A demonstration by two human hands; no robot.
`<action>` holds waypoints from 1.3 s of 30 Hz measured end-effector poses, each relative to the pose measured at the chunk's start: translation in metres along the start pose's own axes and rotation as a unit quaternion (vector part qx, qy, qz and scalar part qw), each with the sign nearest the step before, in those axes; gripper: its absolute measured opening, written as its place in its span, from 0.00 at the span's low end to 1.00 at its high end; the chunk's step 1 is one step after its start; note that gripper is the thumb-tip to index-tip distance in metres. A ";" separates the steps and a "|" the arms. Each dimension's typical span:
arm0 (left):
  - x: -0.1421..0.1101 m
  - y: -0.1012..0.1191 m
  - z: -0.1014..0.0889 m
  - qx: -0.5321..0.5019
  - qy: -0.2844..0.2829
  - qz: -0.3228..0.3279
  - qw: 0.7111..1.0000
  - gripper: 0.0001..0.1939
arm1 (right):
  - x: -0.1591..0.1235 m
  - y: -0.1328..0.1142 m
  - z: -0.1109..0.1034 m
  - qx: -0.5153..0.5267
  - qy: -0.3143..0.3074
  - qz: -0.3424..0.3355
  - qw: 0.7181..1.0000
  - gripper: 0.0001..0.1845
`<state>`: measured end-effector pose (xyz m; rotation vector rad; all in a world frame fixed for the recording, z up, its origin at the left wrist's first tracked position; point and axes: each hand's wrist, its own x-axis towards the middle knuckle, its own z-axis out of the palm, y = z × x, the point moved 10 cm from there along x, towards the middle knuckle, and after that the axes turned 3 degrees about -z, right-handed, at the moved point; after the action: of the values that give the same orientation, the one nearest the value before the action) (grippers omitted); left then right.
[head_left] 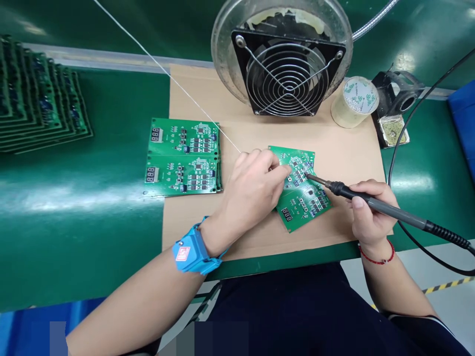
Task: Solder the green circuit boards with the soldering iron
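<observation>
My right hand [373, 210] is closed round the handle of a soldering iron [388, 211], its tip touching or just over the parts on a green circuit board [293, 210]. The board lies tilted on a cardboard sheet. My left hand [254, 180] is pinched over the board's left side, on a thin pale solder wire [166, 71] that runs in from the upper left. A blue strap [196, 249] is on the left wrist. The wire's end is hidden by the fingers. Left of this hand lies a stack of circuit boards [181, 157] with small displays.
A fan with a wire guard [289, 89] stands behind the board. At the right are a tape roll [355, 101] and an iron stand with a sponge [394, 131]. Several boards [44, 99] stand in a row at far left. The iron's cable [393, 148] loops at right.
</observation>
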<state>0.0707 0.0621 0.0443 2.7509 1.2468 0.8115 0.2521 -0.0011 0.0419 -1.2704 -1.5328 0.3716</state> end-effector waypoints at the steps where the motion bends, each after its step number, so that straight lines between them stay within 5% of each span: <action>1: 0.000 0.001 0.002 0.004 -0.005 0.004 1.000 0.12 | 0.000 0.000 0.000 -0.001 -0.002 0.001 1.000 0.06; 16: -0.002 0.018 0.010 -0.010 -0.006 0.051 0.999 0.13 | 0.002 -0.002 0.004 -0.013 -0.020 -0.003 1.000 0.06; 25: -0.002 -0.004 -0.001 -0.021 0.004 -0.008 1.000 0.11 | 0.004 -0.005 0.005 -0.023 -0.022 -0.008 0.999 0.05; 39: -0.003 -0.007 -0.004 -0.047 0.018 -0.028 0.998 0.12 | 0.005 -0.013 0.002 -0.014 -0.016 -0.045 0.999 0.06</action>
<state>0.0622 0.0638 0.0447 2.6281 1.2519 0.8931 0.2440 -0.0013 0.0534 -1.2178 -1.6209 0.3146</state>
